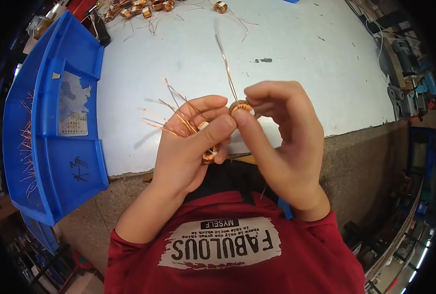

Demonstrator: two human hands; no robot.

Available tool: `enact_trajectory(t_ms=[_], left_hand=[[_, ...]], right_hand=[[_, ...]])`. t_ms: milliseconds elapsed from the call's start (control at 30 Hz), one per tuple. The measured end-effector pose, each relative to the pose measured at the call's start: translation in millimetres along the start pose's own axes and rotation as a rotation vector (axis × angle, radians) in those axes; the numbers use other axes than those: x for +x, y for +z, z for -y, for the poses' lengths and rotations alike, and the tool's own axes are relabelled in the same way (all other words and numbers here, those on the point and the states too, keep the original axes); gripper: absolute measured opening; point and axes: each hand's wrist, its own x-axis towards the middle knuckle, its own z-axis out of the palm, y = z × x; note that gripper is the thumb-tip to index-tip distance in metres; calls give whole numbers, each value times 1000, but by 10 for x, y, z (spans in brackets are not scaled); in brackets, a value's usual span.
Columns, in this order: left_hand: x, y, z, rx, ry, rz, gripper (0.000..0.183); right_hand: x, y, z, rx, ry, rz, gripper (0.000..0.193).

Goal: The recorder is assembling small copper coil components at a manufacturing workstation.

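Note:
Between my two hands, over the table's near edge, is a copper-wound toroid coil (241, 106) with two long wire leads pointing up and away. My right hand (291, 132) pinches its right side with thumb and fingers. The thumb and fingertips of my left hand (183, 142) meet its left side. More toroid coils (209, 156) are tucked in my left palm, partly hidden by the fingers, and their copper leads (178, 115) fan out to the upper left.
A white table (296, 49) spreads ahead. At its far left lies a pile of coils (142, 8), with a single coil (220, 7) to their right. A blue bin (75, 161) holding coils with copper leads stands at left. Tools (404, 56) line the right side.

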Motion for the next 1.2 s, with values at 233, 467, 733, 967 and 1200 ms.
enact_trajectory(t_ms=[233, 467, 733, 967, 1200], left_hand=[[-31, -61, -5, 55, 2, 58, 24], [-118, -110, -46, -319, -194, 189, 24], [-140, -215, 63, -340, -203, 280, 34], [-147, -217, 99, -101, -184, 312, 37], [-152, -273, 166, -364, -240, 350, 36]], right_hand=[[-68, 19, 191, -156, -84, 35, 27], [-34, -290, -159, 166, 46, 255, 39], [-149, -54, -269, 520, 14, 280, 82], [-145, 5, -344, 757, 24, 331, 98], [-170, 58, -361, 1016, 66, 230, 93]])
